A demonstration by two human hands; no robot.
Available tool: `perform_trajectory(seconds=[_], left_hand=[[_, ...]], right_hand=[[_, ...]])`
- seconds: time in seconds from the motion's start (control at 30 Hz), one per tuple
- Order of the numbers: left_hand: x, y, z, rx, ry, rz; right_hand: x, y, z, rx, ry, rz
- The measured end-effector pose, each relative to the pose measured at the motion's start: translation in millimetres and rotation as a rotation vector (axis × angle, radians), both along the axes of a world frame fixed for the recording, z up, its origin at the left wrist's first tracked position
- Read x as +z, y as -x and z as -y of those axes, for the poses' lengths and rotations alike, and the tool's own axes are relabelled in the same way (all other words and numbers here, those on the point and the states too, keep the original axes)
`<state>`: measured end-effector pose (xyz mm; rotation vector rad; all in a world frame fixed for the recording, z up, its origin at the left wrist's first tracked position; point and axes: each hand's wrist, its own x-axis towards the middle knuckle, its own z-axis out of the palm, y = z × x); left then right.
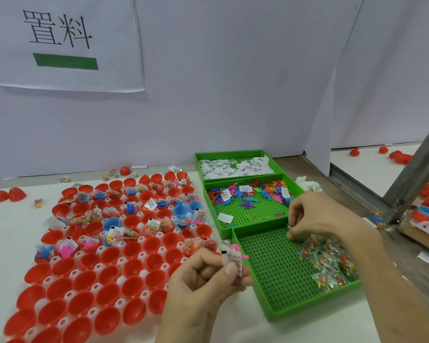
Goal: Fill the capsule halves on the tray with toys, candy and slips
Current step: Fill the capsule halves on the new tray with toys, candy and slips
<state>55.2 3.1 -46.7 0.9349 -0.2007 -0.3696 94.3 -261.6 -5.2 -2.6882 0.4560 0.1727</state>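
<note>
A white tray [120,303] covers the left part of the tabletop [0,243], packed with red capsule halves [84,280] and a few blue ones [181,211], all open side up. The halves toward the tray's far edge already hold toys, candy packets and slips; those along its near edge are bare.

Three green bins run in a row along the tray's right edge. The far bin [233,152] holds paper slips [235,167], the middle bin [253,214] holds small coloured toys [270,191], and the near bin [275,268] holds clear candy packets [327,263] heaped at its right side.

The left hand [203,280] hovers between the tray and the near bin, its thumb and fingers pinching a printed slip [234,262] together with a pink toy [235,248].

The right hand [315,216] reaches down into the near bin's far edge with fingers curled, their tips at the edge of the candy heap; whether they grip a packet cannot be told.

Two loose red halves [8,195] lie near the tabletop's far left corner.
</note>
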Motion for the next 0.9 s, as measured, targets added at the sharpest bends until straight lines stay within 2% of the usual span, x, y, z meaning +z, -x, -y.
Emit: perform_trajectory(seconds=[0.13, 0.27, 0.4, 0.57, 0.6, 0.73, 0.77, 0.83, 0.9], left_hand=[[-3, -4, -2, 0.057, 0.0, 0.01], [-2, -7, -4, 0.099, -0.027, 0.026], [-1, -8, -7, 0.114, -0.046, 0.041], [2, -7, -7, 0.112, -0.039, 0.036], [1, -7, -7, 0.108, -0.036, 0.033], [0, -7, -7, 0.119, -0.039, 0.039], [-1, -7, -7, 0.133, -0.053, 0.051], [-2, -7, -7, 0.174, -0.097, 0.103], [-2, -7, -8, 0.22, -0.161, 0.19]], right_hand=[[0, -2, -2, 0.009, 0.053, 0.016], [15, 6, -10, 0.207, -0.095, 0.124], [28, 11, -34, 0.41, -0.328, 0.256], [21, 8, -42, 0.36, -0.086, 0.304], [22, 9, -43, 0.359, -0.135, 0.315], [35, 21, -61, 0.581, -0.706, 0.316], [36, 25, -68, 0.639, -0.797, 0.305], [34, 28, -83, 0.728, -0.844, 0.287], [30, 27, -94, 0.743, -0.768, 0.307]])
